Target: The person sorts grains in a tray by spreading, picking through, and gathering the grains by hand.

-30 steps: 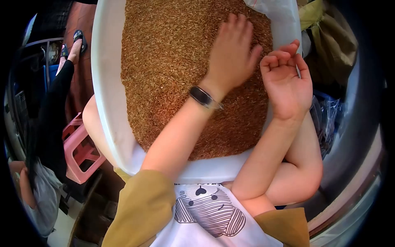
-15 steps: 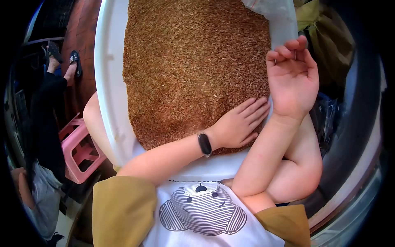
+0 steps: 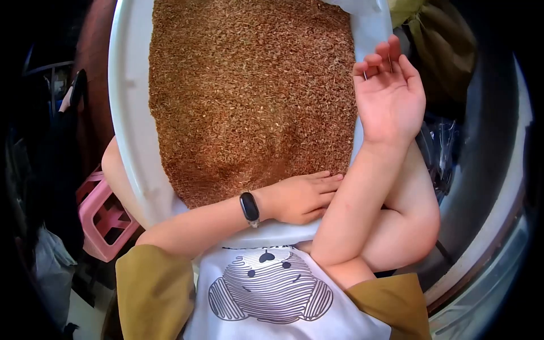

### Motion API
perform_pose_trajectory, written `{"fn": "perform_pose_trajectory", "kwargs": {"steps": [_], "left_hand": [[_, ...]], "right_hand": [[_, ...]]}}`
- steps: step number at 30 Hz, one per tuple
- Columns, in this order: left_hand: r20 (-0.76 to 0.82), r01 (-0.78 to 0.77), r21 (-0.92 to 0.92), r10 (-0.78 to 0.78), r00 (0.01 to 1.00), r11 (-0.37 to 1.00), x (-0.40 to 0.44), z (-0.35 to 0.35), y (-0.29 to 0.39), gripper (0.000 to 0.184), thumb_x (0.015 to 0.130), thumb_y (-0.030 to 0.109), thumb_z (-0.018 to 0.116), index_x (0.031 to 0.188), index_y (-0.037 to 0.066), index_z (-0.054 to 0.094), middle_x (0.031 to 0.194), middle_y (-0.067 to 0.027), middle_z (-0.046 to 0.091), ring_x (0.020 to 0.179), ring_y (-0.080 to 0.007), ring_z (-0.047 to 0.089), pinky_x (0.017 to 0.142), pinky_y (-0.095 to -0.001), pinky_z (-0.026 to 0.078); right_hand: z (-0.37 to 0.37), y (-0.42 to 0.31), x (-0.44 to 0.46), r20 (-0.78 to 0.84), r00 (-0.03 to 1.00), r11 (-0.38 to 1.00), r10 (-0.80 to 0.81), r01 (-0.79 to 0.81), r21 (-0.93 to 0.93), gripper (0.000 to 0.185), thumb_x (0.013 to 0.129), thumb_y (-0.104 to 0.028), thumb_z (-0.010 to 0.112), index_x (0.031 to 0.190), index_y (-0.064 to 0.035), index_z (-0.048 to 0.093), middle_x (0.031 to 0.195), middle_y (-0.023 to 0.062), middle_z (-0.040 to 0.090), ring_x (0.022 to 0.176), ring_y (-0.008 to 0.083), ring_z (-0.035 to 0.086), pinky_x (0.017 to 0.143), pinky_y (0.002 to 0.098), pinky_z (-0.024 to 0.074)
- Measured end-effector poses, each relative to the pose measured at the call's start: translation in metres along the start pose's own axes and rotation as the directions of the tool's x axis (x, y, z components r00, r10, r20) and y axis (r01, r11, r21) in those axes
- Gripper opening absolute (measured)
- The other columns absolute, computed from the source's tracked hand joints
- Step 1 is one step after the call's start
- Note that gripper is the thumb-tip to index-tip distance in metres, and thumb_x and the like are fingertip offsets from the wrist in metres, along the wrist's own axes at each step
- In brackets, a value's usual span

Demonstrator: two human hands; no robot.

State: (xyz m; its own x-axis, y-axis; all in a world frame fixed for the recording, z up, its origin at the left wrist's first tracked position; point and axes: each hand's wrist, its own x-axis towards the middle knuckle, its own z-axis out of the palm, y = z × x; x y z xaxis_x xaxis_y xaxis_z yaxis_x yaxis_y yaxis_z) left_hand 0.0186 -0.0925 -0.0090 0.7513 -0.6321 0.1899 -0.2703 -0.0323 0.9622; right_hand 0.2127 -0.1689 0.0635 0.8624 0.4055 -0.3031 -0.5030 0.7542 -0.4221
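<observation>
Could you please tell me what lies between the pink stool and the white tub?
In the head view, the wearer's bare left leg lies between the pink stool and the white tub.

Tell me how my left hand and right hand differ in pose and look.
Your left hand is palm down, your right hand palm up. The left hand's fingers are nearly straight; the right hand's curl. The left wears a dark wristband; the right doesn't. Both are ungloved.

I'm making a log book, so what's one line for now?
left hand: palm down at near edge of grain; right hand: palm up beside grain; tray: holds grain
</observation>
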Motion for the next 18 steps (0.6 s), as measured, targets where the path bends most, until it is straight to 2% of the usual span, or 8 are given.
{"fn": "perform_pose_trajectory", "kwargs": {"steps": [3, 6, 9, 10, 12, 14, 16, 18], "left_hand": [[0.001, 0.084, -0.127, -0.084, 0.996, 0.988, 0.003, -0.005, 0.011, 0.052, 0.092, 0.027, 0.049, 0.136, -0.001, 0.044, 0.144, -0.0189, 0.042, 0.139, -0.0377, 0.031, 0.117, -0.0494, 0.022], [-0.017, 0.077, -0.074, -0.079, 0.997, 0.994, 0.005, -0.009, 0.018, 0.051, 0.089, 0.026, 0.052, 0.133, 0.0, 0.048, 0.138, -0.0202, 0.049, 0.135, -0.0382, 0.038, 0.114, -0.0506, 0.028], [-0.079, 0.098, -0.029, -0.1, 0.992, 0.995, 0.006, -0.042, 0.027, 0.046, 0.085, 0.025, 0.055, 0.125, 0.001, 0.055, 0.123, -0.0221, 0.059, 0.121, -0.0402, 0.052, 0.104, -0.0497, 0.04], [-0.161, 0.129, 0.022, -0.123, 0.979, 0.991, 0.004, -0.052, 0.025, 0.041, 0.082, 0.025, 0.058, 0.116, 0.002, 0.061, 0.108, -0.0215, 0.065, 0.105, -0.0395, 0.061, 0.091, -0.0472, 0.048], [-0.232, 0.215, -0.031, -0.217, 0.948, 0.976, -0.002, -0.09, 0.033, 0.038, 0.085, 0.021, 0.06, 0.117, 0.001, 0.06, 0.105, -0.0197, 0.065, 0.098, -0.0372, 0.062, 0.089, -0.0438, 0.049], [-0.419, 0.354, 0.143, -0.267, 0.868, 0.924, -0.015, -0.126, 0.044, 0.036, 0.082, 0.009, 0.062, 0.117, 0.001, 0.063, 0.113, -0.0174, 0.066, 0.104, -0.0335, 0.063, 0.092, -0.0408, 0.049], [-0.616, 0.495, 0.331, -0.212, 0.758, 0.803, -0.038, -0.159, 0.053, 0.034, 0.083, 0.001, 0.06, 0.117, 0.002, 0.064, 0.116, -0.0136, 0.067, 0.109, -0.0277, 0.063, 0.096, -0.0379, 0.047], [-0.786, 0.57, 0.22, -0.201, 0.584, 0.792, -0.074, -0.187, 0.052, 0.029, 0.092, 0.002, 0.056, 0.119, 0.001, 0.064, 0.117, -0.0109, 0.067, 0.109, -0.02, 0.062, 0.095, -0.0312, 0.047]], "right_hand": [[0.006, -0.002, 0.0, 0.013, 1.0, 0.999, -0.015, 0.015, -0.048, 0.034, 0.093, -0.02, 0.046, 0.117, 0.0013, 0.059, 0.105, 0.0138, 0.066, 0.092, 0.0216, 0.06, 0.084, 0.0321, 0.044], [0.022, 0.004, 0.0, -0.113, 0.988, 0.962, -0.105, 0.072, -0.264, 0.034, 0.093, -0.021, 0.047, 0.117, 0.0008, 0.059, 0.107, 0.0133, 0.066, 0.096, 0.0218, 0.06, 0.085, 0.0326, 0.0438], [0.02, 0.008, 0.002, -0.136, 0.972, 0.88, -0.194, 0.112, -0.461, 0.036, 0.093, -0.018, 0.048, 0.121, 0.0038, 0.055, 0.122, 0.0174, 0.058, 0.112, 0.0268, 0.055, 0.098, 0.0383, 0.0389], [0.019, 0.008, 0.003, -0.153, 0.966, 0.871, -0.208, 0.112, -0.479, 0.037, 0.093, -0.018, 0.048, 0.122, 0.0042, 0.055, 0.122, 0.0175, 0.058, 0.112, 0.027, 0.054, 0.098, 0.0383, 0.0387], [0.017, 0.008, 0.005, -0.183, 0.953, 0.849, -0.24, 0.114, -0.517, 0.038, 0.093, -0.018, 0.048, 0.122, 0.0049, 0.054, 0.123, 0.0176, 0.058, 0.113, 0.0273, 0.054, 0.099, 0.0385, 0.0382], [0.016, 0.006, 0.003, -0.199, 0.957, 0.891, -0.213, 0.107, -0.441, 0.038, 0.093, -0.018, 0.048, 0.123, 0.0041, 0.055, 0.122, 0.0172, 0.058, 0.112, 0.0269, 0.054, 0.098, 0.0379, 0.0387], [0.012, 0.0, 0.003, -0.211, 0.955, 0.922, -0.209, 0.121, -0.367, 0.039, 0.093, -0.017, 0.047, 0.125, 0.0038, 0.053, 0.124, 0.0185, 0.057, 0.115, 0.0292, 0.053, 0.101, 0.0397, 0.0373], [0.008, -0.005, 0.003, -0.226, 0.949, 0.946, -0.219, 0.15, -0.288, 0.041, 0.093, -0.014, 0.047, 0.13, 0.004, 0.05, 0.129, 0.0216, 0.054, 0.121, 0.0342, 0.05, 0.106, 0.0439, 0.0341]]}}
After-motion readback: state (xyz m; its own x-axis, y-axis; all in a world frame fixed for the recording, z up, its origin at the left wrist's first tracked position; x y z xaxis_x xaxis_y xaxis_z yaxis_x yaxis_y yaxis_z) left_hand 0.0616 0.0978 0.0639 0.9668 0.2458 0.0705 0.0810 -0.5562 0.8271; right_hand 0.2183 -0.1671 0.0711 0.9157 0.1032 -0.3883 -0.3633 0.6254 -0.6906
